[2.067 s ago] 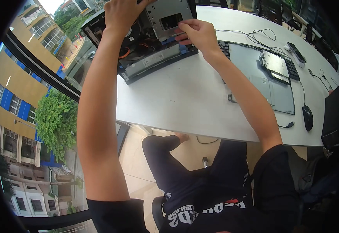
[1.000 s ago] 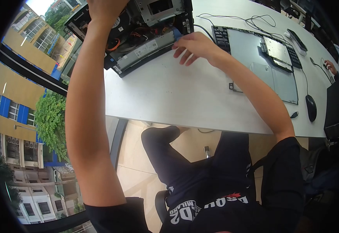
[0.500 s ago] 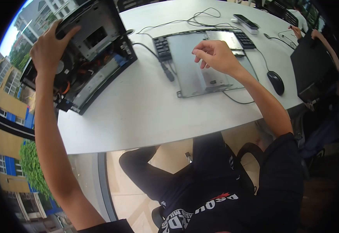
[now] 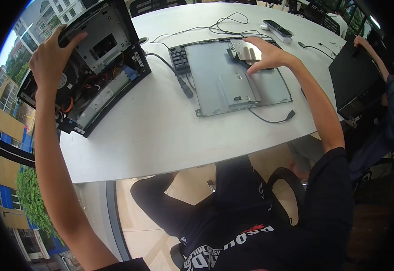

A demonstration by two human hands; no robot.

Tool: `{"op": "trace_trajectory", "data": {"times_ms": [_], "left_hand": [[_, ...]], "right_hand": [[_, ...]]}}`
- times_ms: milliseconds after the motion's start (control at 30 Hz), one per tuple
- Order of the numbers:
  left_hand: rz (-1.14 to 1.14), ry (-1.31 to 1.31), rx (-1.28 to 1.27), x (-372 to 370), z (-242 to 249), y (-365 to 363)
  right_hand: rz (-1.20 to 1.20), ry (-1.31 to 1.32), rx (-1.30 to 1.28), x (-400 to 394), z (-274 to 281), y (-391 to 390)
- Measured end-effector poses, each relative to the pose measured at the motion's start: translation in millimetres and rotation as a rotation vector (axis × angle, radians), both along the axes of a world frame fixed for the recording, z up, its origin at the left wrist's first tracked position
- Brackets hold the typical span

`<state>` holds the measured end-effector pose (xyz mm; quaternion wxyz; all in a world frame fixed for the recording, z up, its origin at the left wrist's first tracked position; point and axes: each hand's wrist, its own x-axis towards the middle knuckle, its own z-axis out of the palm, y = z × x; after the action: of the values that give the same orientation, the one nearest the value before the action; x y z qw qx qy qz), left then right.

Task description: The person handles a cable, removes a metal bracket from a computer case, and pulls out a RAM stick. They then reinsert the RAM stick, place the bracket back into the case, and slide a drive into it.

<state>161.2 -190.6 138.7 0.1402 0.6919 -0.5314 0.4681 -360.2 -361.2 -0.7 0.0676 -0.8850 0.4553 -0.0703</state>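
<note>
White rounded worktop (image 4: 170, 135) beside a large window, street and buildings below; the seated person's legs and a dark printed shirt show nearest the camera.

Item — flat grey metal panel (image 4: 215, 86), lying on the worktop in front of the person, a smaller plate fixed at its middle, a keyboard (image 4: 179, 56) partly under its far edge, loose cables trailing off both sides.

Item — right hand (image 4: 264, 54), laid on a small silver drive-like unit (image 4: 244, 49) at the far end of the panel; fingers spread and resting on it, not yet closed round it.

Item — left hand (image 4: 48, 56), fingers curled over the upper edge of an opened computer case (image 4: 93, 67), gripping it; case tilted at the left end of the worktop, its side off, fan, orange and red wiring and a metal drive cage exposed.

Status, as judged: case opened and steadied, the silver unit out on the panel and only just reached — fitting or refitting it appears wholly outstanding.

Further off — a phone (image 4: 278, 28) on a stand, a black box (image 4: 355, 86) at right with another person's hand (image 4: 361, 43) on it.
</note>
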Motion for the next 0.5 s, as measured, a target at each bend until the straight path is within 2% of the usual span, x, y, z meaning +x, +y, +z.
{"op": "trace_trajectory", "data": {"times_ms": [333, 500], "left_hand": [[-0.060, -0.041, -0.028, 7, -1, -4], [-0.040, -0.027, -0.013, 4, -1, -3]], "right_hand": [[-0.204, 0.066, 0.168, 11, -1, -28], [-0.158, 0.029, 0.071, 8, -12, -32]]}}
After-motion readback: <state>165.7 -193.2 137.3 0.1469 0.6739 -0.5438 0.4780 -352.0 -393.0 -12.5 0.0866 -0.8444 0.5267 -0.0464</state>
